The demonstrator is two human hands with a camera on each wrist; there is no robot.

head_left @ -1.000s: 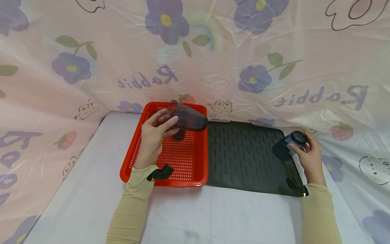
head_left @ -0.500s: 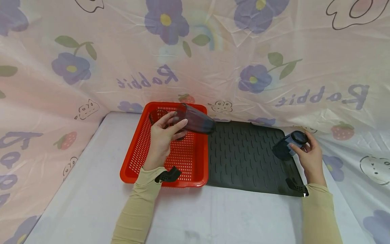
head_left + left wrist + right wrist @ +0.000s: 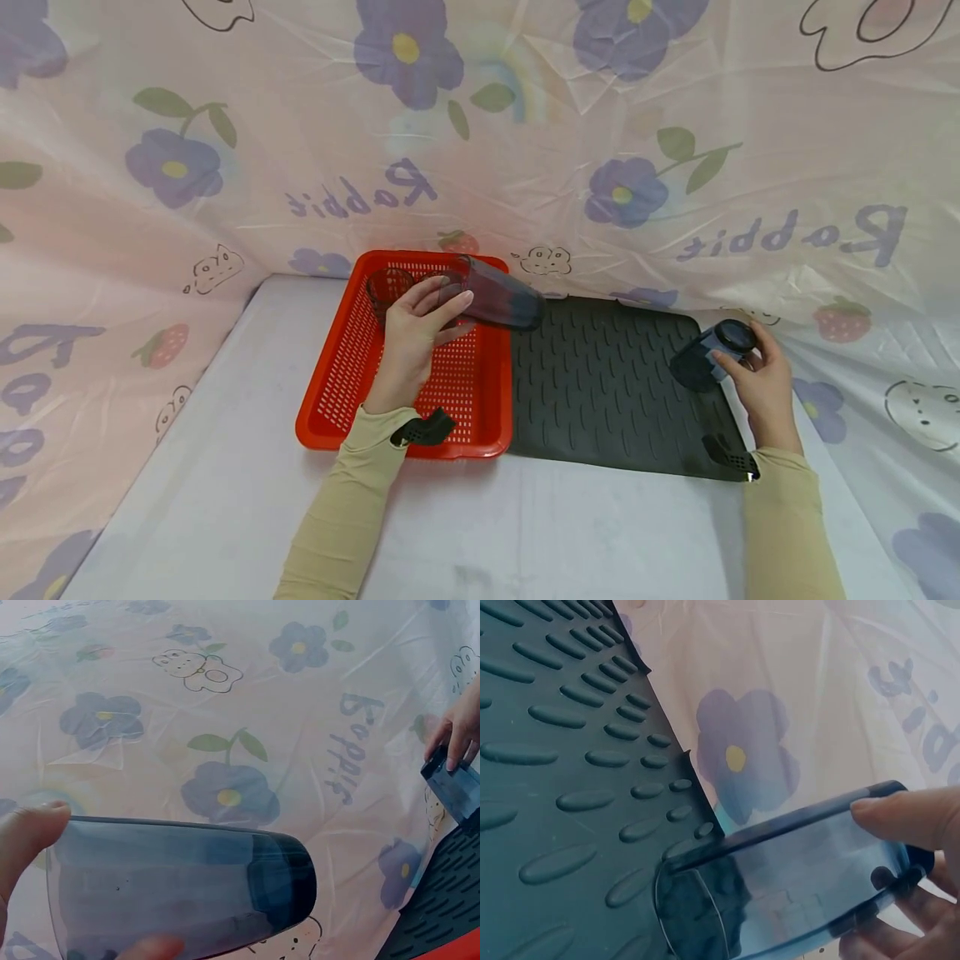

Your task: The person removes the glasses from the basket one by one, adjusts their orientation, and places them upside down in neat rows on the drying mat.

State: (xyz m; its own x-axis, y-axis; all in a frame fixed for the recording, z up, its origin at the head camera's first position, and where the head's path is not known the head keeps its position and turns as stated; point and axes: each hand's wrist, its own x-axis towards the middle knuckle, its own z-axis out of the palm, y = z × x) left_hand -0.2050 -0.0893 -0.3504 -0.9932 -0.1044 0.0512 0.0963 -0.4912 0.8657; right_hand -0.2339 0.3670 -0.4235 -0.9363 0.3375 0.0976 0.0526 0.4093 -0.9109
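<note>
My left hand (image 3: 412, 346) grips a tall dark translucent cup (image 3: 498, 296) near its rim, tilted, its base over the seam between basket and mat. In the left wrist view that cup (image 3: 180, 885) lies sideways, thumb on its upper side. At the mat's right edge, my right hand (image 3: 768, 392) holds a blue translucent cup (image 3: 705, 362), tilted with its thick base up. The right wrist view shows this cup (image 3: 802, 877) between thumb and fingers, its rim end over the mat; whether it touches the mat I cannot tell.
A red perforated basket (image 3: 450, 451) stands left of a dark ridged mat (image 3: 600, 383) on the white-covered table (image 3: 555, 533). Another clear dark cup (image 3: 386, 287) is in the basket's back left corner. A patterned curtain (image 3: 487, 167) hangs behind.
My left hand has carried its cup to the right, from over the basket toward the mat, uncovering the cup in the back corner. The right hand has hardly moved.
</note>
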